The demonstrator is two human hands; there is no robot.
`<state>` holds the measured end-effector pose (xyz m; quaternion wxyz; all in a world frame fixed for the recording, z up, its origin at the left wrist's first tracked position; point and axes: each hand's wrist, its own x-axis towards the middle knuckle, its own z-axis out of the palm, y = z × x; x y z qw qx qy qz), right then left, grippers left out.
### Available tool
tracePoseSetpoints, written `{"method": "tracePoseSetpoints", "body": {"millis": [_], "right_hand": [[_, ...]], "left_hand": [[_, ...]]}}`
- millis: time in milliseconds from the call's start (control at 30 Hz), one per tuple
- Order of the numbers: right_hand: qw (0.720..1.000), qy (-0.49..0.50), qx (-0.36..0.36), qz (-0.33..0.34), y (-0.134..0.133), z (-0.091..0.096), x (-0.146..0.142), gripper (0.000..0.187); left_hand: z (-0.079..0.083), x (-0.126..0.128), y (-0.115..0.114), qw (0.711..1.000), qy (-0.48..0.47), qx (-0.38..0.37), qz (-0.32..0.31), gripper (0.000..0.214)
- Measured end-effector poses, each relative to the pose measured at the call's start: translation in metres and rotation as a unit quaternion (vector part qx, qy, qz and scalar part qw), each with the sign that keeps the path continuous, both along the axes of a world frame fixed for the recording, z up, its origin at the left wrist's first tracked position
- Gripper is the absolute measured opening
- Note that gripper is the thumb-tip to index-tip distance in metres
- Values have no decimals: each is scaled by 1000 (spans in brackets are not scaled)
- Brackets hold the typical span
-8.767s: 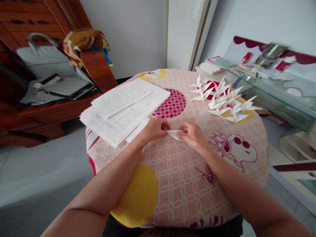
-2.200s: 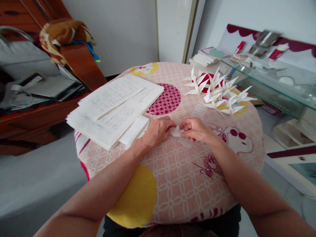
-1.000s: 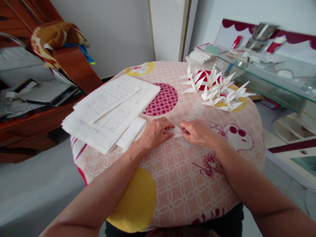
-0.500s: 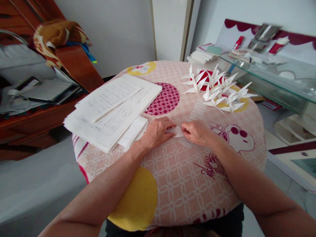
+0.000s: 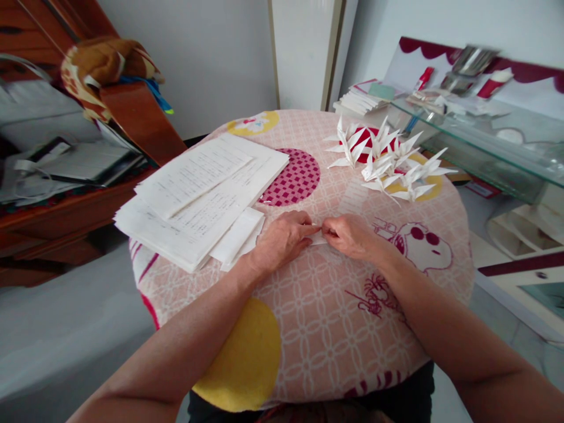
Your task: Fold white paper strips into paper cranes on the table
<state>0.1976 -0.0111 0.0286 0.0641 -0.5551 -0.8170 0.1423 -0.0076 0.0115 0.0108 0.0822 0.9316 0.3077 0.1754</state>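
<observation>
A small piece of folded white paper (image 5: 318, 238) lies on the tablecloth (image 5: 326, 305) between my two hands, mostly covered by fingers. My left hand (image 5: 288, 235) rests over its left part, thumb and forefinger closing on it, the forefinger reaching toward the right hand. At its right end my right hand (image 5: 348, 235) is curled, with the paper pinched in its fingertips. Beyond the right hand stand several white folded paper cranes (image 5: 392, 158), grouped at the table's far right. To the left of my left hand lie small white paper pieces (image 5: 238, 235).
A stack of written sheets (image 5: 198, 188) covers the table's left part. At the right, a glass shelf (image 5: 476, 141) with papers and containers adjoins the table's edge. A wooden chair (image 5: 136, 117) with cloth over it stands at the back left.
My left forefinger has stretched further right along the paper, almost to my right fingertips. The right hand has shifted very slightly left; everything else stays put.
</observation>
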Motion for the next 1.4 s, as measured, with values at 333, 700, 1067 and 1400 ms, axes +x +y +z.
{"method": "tracePoseSetpoints", "body": {"millis": [333, 700, 1067, 1400], "right_hand": [[962, 241, -124, -42, 9, -4, 16, 14], [887, 381, -225, -133, 5, -3, 0, 12], [893, 417, -57, -161, 7, 1, 4, 12], [922, 340, -150, -107, 2, -8, -12, 5]], "left_hand": [[5, -1, 0, 1000, 23, -17, -3, 21], [4, -3, 3, 1000, -3, -3, -6, 22], [2, -5, 6, 999, -37, -37, -9, 21], [8, -7, 6, 996, -42, -80, 3, 24]]}}
